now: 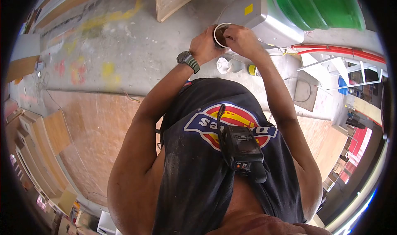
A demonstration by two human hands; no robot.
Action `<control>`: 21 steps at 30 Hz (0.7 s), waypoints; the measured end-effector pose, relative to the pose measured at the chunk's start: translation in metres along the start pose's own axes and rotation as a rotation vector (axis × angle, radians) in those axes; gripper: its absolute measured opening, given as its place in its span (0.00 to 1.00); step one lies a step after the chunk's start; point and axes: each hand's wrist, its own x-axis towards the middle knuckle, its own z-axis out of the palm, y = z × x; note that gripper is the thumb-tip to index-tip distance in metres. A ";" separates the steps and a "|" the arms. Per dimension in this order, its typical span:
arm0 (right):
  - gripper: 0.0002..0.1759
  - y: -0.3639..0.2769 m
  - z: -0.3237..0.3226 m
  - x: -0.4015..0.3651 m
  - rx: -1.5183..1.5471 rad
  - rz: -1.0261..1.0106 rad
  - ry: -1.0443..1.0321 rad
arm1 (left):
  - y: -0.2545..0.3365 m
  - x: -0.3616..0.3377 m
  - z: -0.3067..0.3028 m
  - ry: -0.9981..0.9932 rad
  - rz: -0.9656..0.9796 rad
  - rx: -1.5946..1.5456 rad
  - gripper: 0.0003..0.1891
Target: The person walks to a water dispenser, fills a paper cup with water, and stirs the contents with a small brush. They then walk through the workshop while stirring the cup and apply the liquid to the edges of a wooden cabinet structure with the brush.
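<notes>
Landmark: grey machine housing (252,11), which carries a yellow label and has a green translucent cover (318,5) on its far side.
Held item: white-rimmed round container (220,33) with a dark interior, raised directly against the near-left corner of the grey machine housing. Whether it touches the housing cannot be determined.
Left hand: left hand (203,45) has its fingers curled shut around the side of the container that faces away from the housing. A wristwatch (188,60) is worn on this wrist.
Right hand: right hand (244,38) is closed over the housing-side rim of the container, thumb and fingers pinching the edge. It lies partly in front of the housing's lower edge.
Below the housing: two small white objects (229,64) and a yellow-capped item (252,69) lie on the concrete floor (136,49), just in front of the housing. Their type cannot be determined.
Right of the housing: red pipes (339,51) run away from its base.
Left of the housing: a wooden board (173,1) lies just beside it. Plywood sheets (95,123) lie well apart from it, nearer the person.
Body-worn unit: a black device (244,150) is strapped to the chest, well short of the housing.
</notes>
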 end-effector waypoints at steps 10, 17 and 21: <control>0.07 0.003 0.001 0.014 0.069 -0.098 0.025 | 0.001 0.005 -0.009 0.001 -0.017 -0.026 0.43; 0.04 -0.007 -0.010 0.022 -0.004 0.027 0.091 | -0.005 0.009 -0.010 -0.009 0.001 -0.020 0.43; 0.04 -0.007 -0.012 0.020 0.049 0.034 0.006 | -0.015 0.011 -0.005 0.034 0.054 -0.010 0.42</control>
